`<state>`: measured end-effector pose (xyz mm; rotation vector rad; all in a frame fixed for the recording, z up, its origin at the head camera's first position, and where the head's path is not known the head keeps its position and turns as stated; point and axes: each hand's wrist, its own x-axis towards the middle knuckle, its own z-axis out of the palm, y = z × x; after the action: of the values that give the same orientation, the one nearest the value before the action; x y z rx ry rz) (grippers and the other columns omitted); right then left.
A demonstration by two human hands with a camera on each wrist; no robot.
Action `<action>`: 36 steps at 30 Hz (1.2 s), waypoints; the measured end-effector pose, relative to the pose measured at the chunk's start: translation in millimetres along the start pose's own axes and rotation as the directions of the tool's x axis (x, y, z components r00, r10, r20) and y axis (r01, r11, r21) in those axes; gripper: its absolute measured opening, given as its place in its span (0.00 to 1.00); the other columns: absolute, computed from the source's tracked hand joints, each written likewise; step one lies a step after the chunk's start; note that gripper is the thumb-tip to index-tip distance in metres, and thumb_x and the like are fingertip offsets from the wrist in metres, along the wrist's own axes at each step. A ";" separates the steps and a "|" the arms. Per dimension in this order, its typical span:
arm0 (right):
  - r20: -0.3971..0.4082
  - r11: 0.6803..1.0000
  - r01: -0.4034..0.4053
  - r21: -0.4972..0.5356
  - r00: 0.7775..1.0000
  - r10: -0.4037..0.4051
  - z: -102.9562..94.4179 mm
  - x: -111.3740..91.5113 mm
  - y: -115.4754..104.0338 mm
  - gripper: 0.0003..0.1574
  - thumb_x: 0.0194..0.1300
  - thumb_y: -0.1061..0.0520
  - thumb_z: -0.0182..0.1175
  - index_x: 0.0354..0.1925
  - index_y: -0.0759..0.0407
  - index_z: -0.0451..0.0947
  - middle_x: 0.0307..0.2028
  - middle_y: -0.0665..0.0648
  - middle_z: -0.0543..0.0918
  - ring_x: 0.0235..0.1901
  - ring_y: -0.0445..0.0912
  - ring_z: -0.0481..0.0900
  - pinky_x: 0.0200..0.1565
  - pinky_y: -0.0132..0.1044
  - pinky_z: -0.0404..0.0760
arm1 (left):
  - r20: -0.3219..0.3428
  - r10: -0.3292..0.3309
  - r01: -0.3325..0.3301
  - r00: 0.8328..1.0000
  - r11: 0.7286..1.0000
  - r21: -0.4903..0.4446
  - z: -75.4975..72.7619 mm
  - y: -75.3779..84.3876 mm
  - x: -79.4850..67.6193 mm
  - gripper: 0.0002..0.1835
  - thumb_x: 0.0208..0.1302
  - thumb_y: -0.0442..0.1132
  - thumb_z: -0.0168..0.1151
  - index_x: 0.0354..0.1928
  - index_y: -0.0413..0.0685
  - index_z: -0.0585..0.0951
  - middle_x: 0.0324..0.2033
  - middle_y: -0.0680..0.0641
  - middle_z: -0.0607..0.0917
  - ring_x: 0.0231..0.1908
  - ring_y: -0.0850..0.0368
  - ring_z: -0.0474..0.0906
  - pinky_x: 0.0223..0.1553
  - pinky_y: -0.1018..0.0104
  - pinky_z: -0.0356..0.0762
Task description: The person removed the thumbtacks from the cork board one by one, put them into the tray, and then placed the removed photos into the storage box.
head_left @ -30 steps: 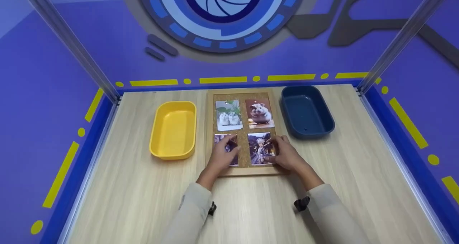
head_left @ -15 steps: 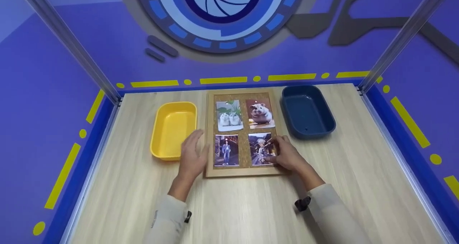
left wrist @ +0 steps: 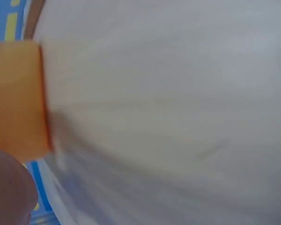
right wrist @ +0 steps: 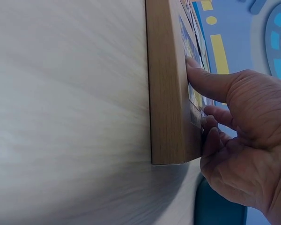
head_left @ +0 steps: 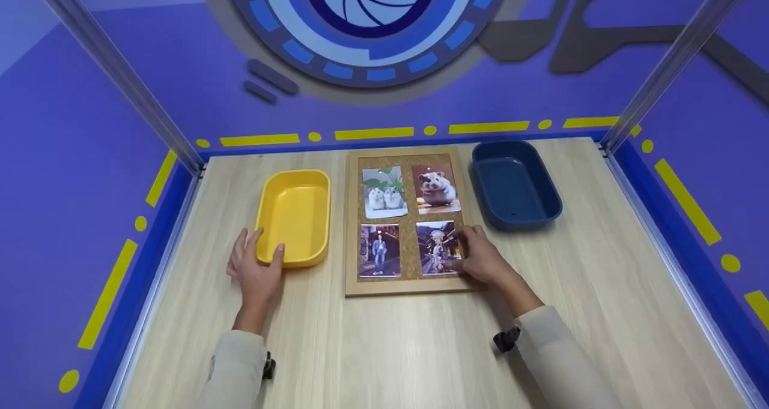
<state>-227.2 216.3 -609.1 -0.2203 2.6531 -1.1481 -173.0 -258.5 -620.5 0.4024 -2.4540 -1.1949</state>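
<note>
My left hand [head_left: 257, 274] is at the near left corner of the yellow tray [head_left: 324, 229]. Its fingers lie along the tray's left side, its thumb over the front rim; contact is unclear. Only part of that hand [left wrist: 9, 190] shows in the blurred left wrist view, beside the tray [left wrist: 18, 98]. My right hand [head_left: 483, 257] touches the right edge of the lower right photo [head_left: 435, 247], which shows a costumed figure. Thumb and forefinger are spread apart there. In the right wrist view, the hand [right wrist: 246, 136] rests over the wooden-framed corkboard [right wrist: 166, 89].
The corkboard [head_left: 410, 259] also carries two hamster photos [head_left: 384, 199] above and a photo of a standing person [head_left: 378, 253] lower left. A dark blue tray [head_left: 516, 187] stands right of it. Purple panels [head_left: 180, 66] enclose the back and sides of the wooden table [head_left: 390, 349].
My left hand has left the lower left photo, uncovering it, and moved left to the yellow tray. The right hand has stayed at the lower right photo.
</note>
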 end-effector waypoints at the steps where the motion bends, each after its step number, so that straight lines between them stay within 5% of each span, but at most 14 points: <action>1: -0.003 1.000 0.005 -0.004 1.000 -0.005 -0.3 0.4 0.7 0.47 0.58 0.53 0.82 0.69 0.63 0.72 0.61 0.66 0.72 0.62 0.61 0.77 0.72 0.60 0.74 | 0.030 -0.023 0.023 0.999 1.000 -0.007 -1.0 -3.2 1.3 0.34 0.73 0.51 0.68 0.77 0.51 0.71 0.83 0.39 0.59 0.83 0.35 0.51 0.79 0.30 0.39; 8: -0.021 1.000 0.017 -0.001 1.000 -0.017 0.4 0.0 1.1 0.47 0.57 0.54 0.82 0.69 0.64 0.72 0.61 0.66 0.72 0.61 0.61 0.77 0.72 0.60 0.74 | 0.165 -0.172 0.208 0.971 0.951 -0.230 -3.7 -14.7 1.3 0.45 0.71 0.61 0.68 0.85 0.68 0.59 0.86 0.52 0.58 0.85 0.50 0.53 0.87 0.46 0.51; 11: -0.016 1.000 0.011 0.000 1.000 -0.011 1.0 -1.3 0.7 0.48 0.57 0.53 0.82 0.70 0.63 0.72 0.61 0.66 0.73 0.61 0.60 0.77 0.72 0.60 0.75 | 0.196 -0.209 0.256 0.958 0.932 -0.258 -4.0 -16.8 2.0 0.50 0.67 0.64 0.70 0.85 0.77 0.54 0.86 0.57 0.55 0.86 0.54 0.50 0.87 0.49 0.51; 23: -0.018 1.000 -0.001 -0.031 1.000 0.001 1.3 -3.1 -1.7 0.50 0.59 0.53 0.81 0.72 0.64 0.70 0.60 0.66 0.73 0.59 0.60 0.77 0.70 0.59 0.76 | 0.252 -0.218 0.282 0.943 0.924 -0.257 -4.1 -21.5 6.9 0.54 0.65 0.64 0.73 0.86 0.78 0.50 0.86 0.55 0.55 0.85 0.52 0.53 0.86 0.47 0.51; 36: -0.077 0.991 0.018 -0.134 0.997 -0.029 9.3 -8.3 -17.5 0.53 0.56 0.51 0.83 0.73 0.65 0.71 0.65 0.71 0.71 0.62 0.66 0.78 0.67 0.60 0.78 | 0.239 -0.237 0.299 0.942 0.916 -0.268 -1.2 -18.8 10.9 0.57 0.63 0.66 0.73 0.86 0.76 0.49 0.86 0.57 0.54 0.85 0.53 0.52 0.87 0.49 0.51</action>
<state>-215.8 199.9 -601.1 -0.2353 2.8070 -1.0066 -180.4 -275.1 -632.5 0.5682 -2.3767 -1.7776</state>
